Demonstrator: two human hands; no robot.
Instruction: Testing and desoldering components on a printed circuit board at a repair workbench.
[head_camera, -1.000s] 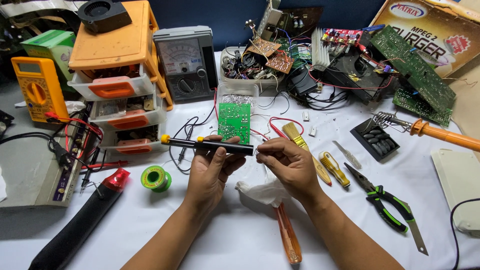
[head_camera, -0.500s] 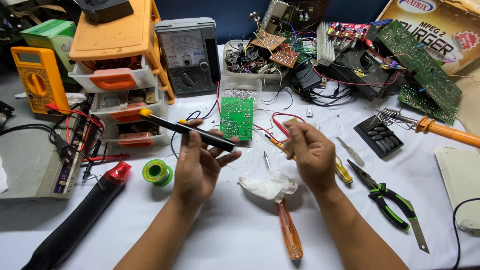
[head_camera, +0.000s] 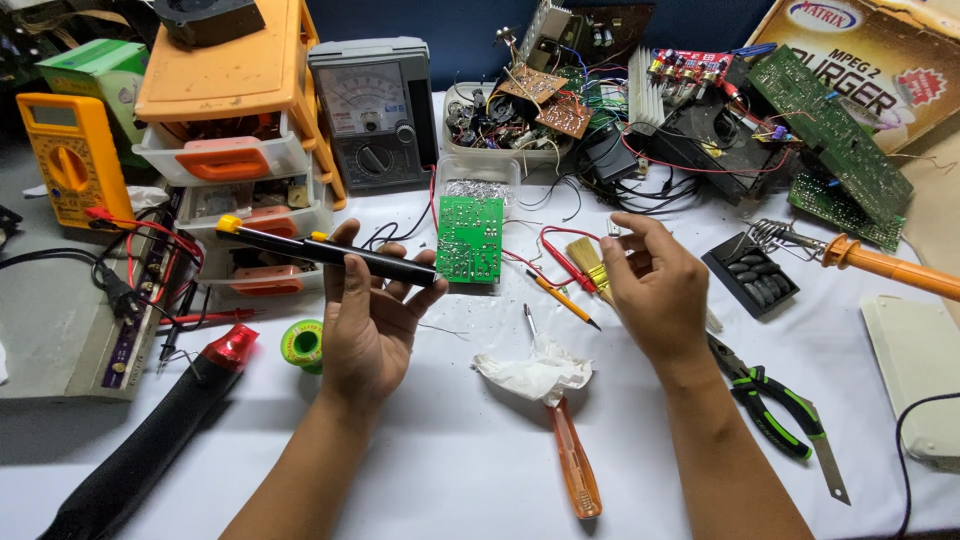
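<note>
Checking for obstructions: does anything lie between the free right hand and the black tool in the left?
Nothing visible does. The right hand hovers open; only bare air and the table's white cloth separate it from the black tool gripped by the left hand.

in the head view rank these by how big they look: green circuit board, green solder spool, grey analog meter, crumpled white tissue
1. Grey analog meter with dial
2. Green rectangular circuit board
3. Crumpled white tissue, close to the board; the tissue lies nearer the camera, so this order is unsure
4. Green solder spool, partly hidden by the left hand

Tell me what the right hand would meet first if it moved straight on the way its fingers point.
Probably the yellow-bristled brush: the right hand points up-left, fingertips beside it. Height above the table is unclear.
</note>
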